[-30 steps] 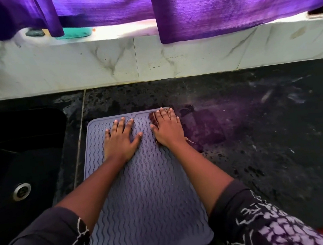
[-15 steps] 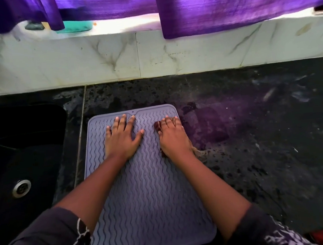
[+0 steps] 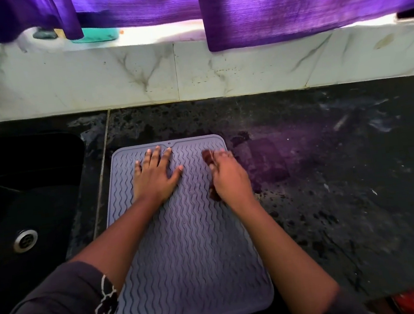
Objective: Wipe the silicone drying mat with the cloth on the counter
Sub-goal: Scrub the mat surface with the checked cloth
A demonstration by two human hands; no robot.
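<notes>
A: Mat (image 3: 189, 247) lies flat on the black counter (image 3: 331, 195), just beside the sink (image 3: 28, 199), and its near edge reaches the counter front. Left hand (image 3: 156, 179) is on the far part of it, fingers spread, palm down.

B: And the cloth (image 3: 208, 156)?

A: It is dark red and sits under the right hand (image 3: 229, 177), at the far right edge of the mat. Only small bits show, one beyond the fingers and one beside the wrist. The right hand is blurred. It looks pressed on the cloth with fingers together, but whether it also pinches the cloth, one cannot tell.

B: How far is the wiping, you think?

A: Hard to say. The hands are at the far end, and the long near part of the mat has nothing on it. Probably much is left.

B: What can go wrong from here?

A: First, the right hand is at the very edge. If the stroke goes more to the right, the cloth leaves the mat and drags over the counter, which looks wet and spotted there. Then it could bring dirt onto the mat.

B: And the mat itself?

A: Silicone is soft. If the left hand lifts or presses too lightly, a hard stroke could push the mat toward the sink or wrinkle it. Also the ridges are wavy, so a light wipe may miss the grooves.

B: So firm hold, shorter strokes.

A: Yes, that seems safest.
</notes>
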